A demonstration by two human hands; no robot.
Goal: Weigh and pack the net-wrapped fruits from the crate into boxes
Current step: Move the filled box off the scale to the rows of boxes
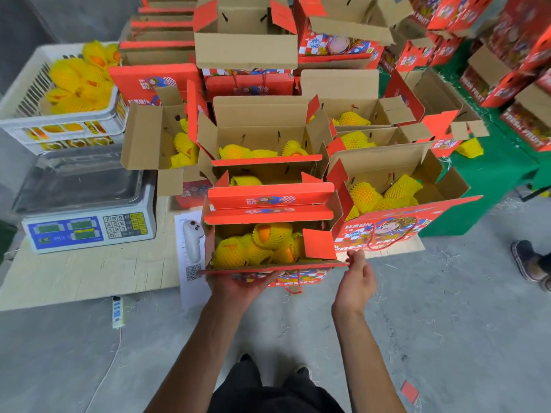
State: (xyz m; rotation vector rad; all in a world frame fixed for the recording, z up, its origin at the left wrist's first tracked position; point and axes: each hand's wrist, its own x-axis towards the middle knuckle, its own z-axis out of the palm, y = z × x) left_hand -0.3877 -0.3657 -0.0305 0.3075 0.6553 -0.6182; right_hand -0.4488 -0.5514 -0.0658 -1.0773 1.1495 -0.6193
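A red printed box (269, 201) stands at the near edge of the board, its flaps open, holding several fruits in yellow foam net (259, 242). My left hand (243, 286) lies under the box's near long flap, palm up, fingers spread along it. My right hand (356, 272) pinches the right end of that flap near the small side flap. The white crate (64, 126) at the far left holds more net-wrapped fruits (79, 81). A digital scale (86, 204) sits in front of the crate with its tray bare.
Several open boxes (262, 129) with wrapped fruit stand behind and beside the near one, and closed red boxes (521, 55) are stacked at the right on green cloth. A white controller (193, 239) lies on paper. A power strip (117, 311) lies on the floor. Someone's foot (530, 263) shows at right.
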